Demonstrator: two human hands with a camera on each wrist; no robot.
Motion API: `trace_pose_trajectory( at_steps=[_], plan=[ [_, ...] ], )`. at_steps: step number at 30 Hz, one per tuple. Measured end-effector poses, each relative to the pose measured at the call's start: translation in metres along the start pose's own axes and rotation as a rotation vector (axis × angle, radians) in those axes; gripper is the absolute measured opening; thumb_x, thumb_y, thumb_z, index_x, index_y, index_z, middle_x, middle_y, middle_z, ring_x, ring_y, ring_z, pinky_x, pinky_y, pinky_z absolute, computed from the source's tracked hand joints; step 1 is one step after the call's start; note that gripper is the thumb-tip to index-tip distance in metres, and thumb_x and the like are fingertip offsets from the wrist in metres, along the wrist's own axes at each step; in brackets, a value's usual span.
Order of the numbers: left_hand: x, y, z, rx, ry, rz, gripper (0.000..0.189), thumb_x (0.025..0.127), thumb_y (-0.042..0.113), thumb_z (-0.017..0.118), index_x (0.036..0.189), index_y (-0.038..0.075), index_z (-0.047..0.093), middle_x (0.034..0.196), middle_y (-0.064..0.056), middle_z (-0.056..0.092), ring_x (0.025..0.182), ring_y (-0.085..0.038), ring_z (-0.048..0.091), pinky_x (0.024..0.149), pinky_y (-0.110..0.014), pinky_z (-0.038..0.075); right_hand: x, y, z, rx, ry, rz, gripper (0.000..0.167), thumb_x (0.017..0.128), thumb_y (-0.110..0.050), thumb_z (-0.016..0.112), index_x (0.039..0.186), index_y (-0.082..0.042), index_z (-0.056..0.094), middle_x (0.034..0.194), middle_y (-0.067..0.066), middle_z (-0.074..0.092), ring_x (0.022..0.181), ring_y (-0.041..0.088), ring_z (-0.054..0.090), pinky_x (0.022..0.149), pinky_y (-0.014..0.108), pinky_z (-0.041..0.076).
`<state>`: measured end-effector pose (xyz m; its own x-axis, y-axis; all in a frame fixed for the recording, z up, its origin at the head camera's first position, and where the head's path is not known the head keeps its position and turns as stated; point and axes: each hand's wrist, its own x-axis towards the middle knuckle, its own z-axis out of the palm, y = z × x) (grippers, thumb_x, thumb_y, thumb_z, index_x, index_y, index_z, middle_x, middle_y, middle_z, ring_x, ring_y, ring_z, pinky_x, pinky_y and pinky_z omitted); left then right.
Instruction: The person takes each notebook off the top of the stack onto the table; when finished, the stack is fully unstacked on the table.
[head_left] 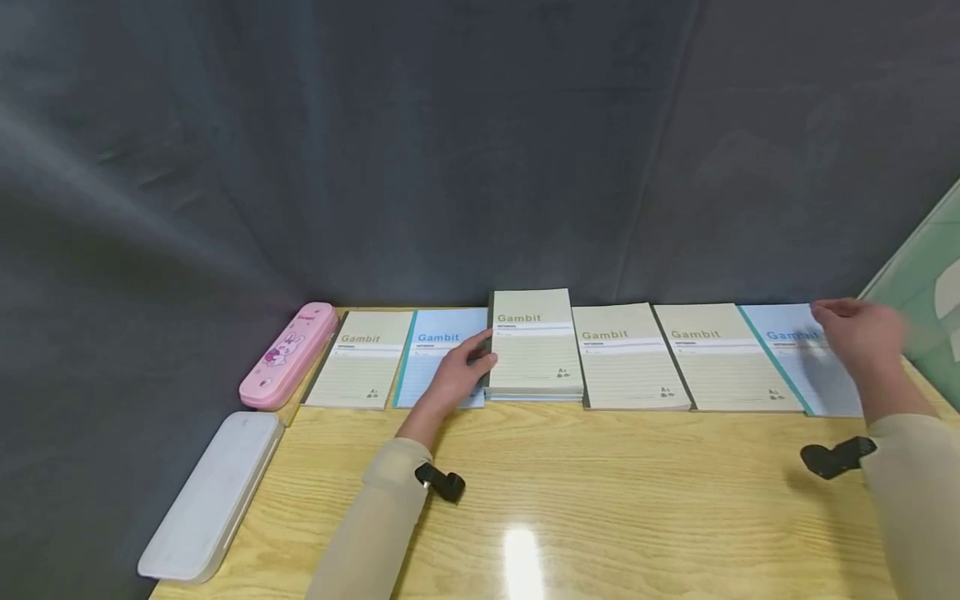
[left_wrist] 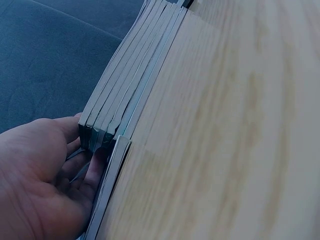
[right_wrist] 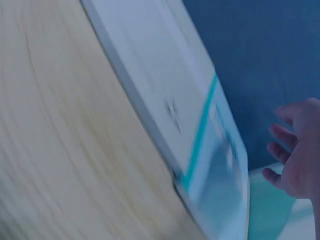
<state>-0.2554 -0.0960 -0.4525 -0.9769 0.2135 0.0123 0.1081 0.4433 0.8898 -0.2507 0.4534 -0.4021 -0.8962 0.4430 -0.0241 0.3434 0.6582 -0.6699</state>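
Note:
My left hand (head_left: 456, 372) is at the left side of a stack of notebooks (head_left: 532, 346), touching its dark spine with the fingers. The top notebook has a cream cover marked Gambit; bluish edges show below it. In the left wrist view, the left hand (left_wrist: 40, 180) lies against the corner of the stack (left_wrist: 127, 75), fingers partly hidden. My right hand (head_left: 862, 337) hovers over the blue notebook (head_left: 783, 350) at the far right. Seen from the right wrist, this hand (right_wrist: 300, 150) has loosely bent fingers with nothing between them, apart from the blue notebook (right_wrist: 220, 185).
Two cream notebooks (head_left: 633, 358) (head_left: 723, 358) lie right of the stack; a cream one (head_left: 360, 358) and a blue one (head_left: 423, 350) lie left. A pink pencil case (head_left: 288, 354) and white case (head_left: 213, 496) sit on the wooden table (head_left: 600, 500). Dark cloth (head_left: 480, 150) hangs behind.

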Motion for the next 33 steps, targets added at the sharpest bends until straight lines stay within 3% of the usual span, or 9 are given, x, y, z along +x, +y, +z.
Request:
trace_pose_trajectory(
  at_steps=[3, 6, 10, 12, 16, 18, 21, 26, 33],
  plan=[
    [0.0, 0.001, 0.0, -0.001, -0.004, -0.003, 0.052, 0.105, 0.032, 0.059, 0.154, 0.026, 0.046, 0.147, -0.011, 0.052, 0.135, -0.028, 0.049, 0.109, -0.047, 0.041, -0.004, -0.018, 0.017, 0.092, 0.017, -0.062, 0.062, 0.107, -0.043, 0.039, 0.141, 0.006, 0.053, 0.141, 0.029, 0.048, 0.121, 0.042, 0.047, 0.081, 0.045, 0.043],
    [0.0, 0.003, 0.001, 0.0, -0.011, -0.005, 0.053, 0.104, 0.033, 0.059, 0.155, 0.027, 0.045, 0.149, -0.01, 0.051, 0.136, -0.028, 0.048, 0.109, -0.047, 0.042, -0.009, -0.033, 0.035, 0.183, 0.005, -0.119, 0.061, 0.106, -0.045, 0.044, 0.14, 0.004, 0.056, 0.13, 0.016, 0.056, 0.103, 0.018, 0.055, 0.073, 0.024, 0.046],
    [0.002, 0.002, 0.002, -0.001, -0.013, -0.008, 0.053, 0.104, 0.033, 0.059, 0.155, 0.028, 0.045, 0.149, -0.01, 0.05, 0.136, -0.027, 0.048, 0.108, -0.047, 0.042, -0.019, -0.051, 0.058, 0.283, -0.054, -0.194, 0.059, 0.105, -0.043, 0.05, 0.137, 0.005, 0.058, 0.116, 0.001, 0.058, 0.093, 0.004, 0.056, 0.07, 0.012, 0.051],
    [0.002, 0.002, 0.002, -0.002, -0.012, -0.009, 0.053, 0.104, 0.033, 0.059, 0.155, 0.028, 0.045, 0.149, -0.01, 0.051, 0.136, -0.027, 0.048, 0.108, -0.047, 0.042, -0.024, -0.061, 0.069, 0.325, -0.094, -0.231, 0.056, 0.105, -0.04, 0.052, 0.137, 0.006, 0.057, 0.115, -0.001, 0.059, 0.093, 0.001, 0.057, 0.073, 0.013, 0.053],
    [0.002, 0.001, 0.001, 0.001, -0.009, -0.007, 0.053, 0.104, 0.033, 0.06, 0.155, 0.027, 0.045, 0.149, -0.01, 0.05, 0.136, -0.027, 0.048, 0.108, -0.047, 0.042, -0.033, -0.08, 0.09, 0.377, -0.209, -0.311, 0.052, 0.106, -0.032, 0.055, 0.139, 0.008, 0.054, 0.122, 0.01, 0.06, 0.093, 0.0, 0.058, 0.077, 0.018, 0.056],
    [0.002, 0.002, 0.0, 0.0, -0.01, -0.008, 0.053, 0.104, 0.034, 0.06, 0.155, 0.027, 0.045, 0.149, -0.01, 0.05, 0.136, -0.027, 0.048, 0.108, -0.047, 0.042, -0.04, -0.09, 0.101, 0.399, -0.279, -0.339, 0.051, 0.106, -0.03, 0.056, 0.139, 0.009, 0.053, 0.128, 0.017, 0.057, 0.097, 0.007, 0.061, 0.08, 0.021, 0.057],
    [0.0, 0.003, -0.001, 0.001, -0.011, -0.009, 0.054, 0.104, 0.034, 0.06, 0.155, 0.027, 0.045, 0.149, -0.01, 0.051, 0.136, -0.027, 0.048, 0.108, -0.047, 0.042, -0.049, -0.107, 0.118, 0.458, -0.373, -0.34, 0.048, 0.105, -0.026, 0.058, 0.138, 0.009, 0.054, 0.131, 0.019, 0.059, 0.103, 0.016, 0.065, 0.085, 0.027, 0.057],
    [-0.001, 0.003, -0.002, 0.002, -0.01, -0.009, 0.053, 0.104, 0.034, 0.06, 0.155, 0.027, 0.045, 0.148, -0.01, 0.051, 0.136, -0.028, 0.048, 0.108, -0.047, 0.043, -0.066, -0.133, 0.144, 0.534, -0.513, -0.337, 0.048, 0.105, -0.019, 0.059, 0.14, 0.012, 0.049, 0.136, 0.026, 0.056, 0.105, 0.016, 0.067, 0.093, 0.037, 0.055],
    [-0.003, 0.003, -0.002, -0.01, -0.009, -0.009, 0.053, 0.104, 0.033, 0.06, 0.155, 0.026, 0.046, 0.149, -0.011, 0.051, 0.136, -0.028, 0.048, 0.109, -0.048, 0.041, -0.082, -0.153, 0.174, 0.582, -0.581, -0.37, 0.048, 0.101, -0.007, 0.062, 0.141, 0.014, 0.046, 0.13, 0.033, 0.056, 0.097, 0.014, 0.068, 0.09, 0.042, 0.057]
  ],
)
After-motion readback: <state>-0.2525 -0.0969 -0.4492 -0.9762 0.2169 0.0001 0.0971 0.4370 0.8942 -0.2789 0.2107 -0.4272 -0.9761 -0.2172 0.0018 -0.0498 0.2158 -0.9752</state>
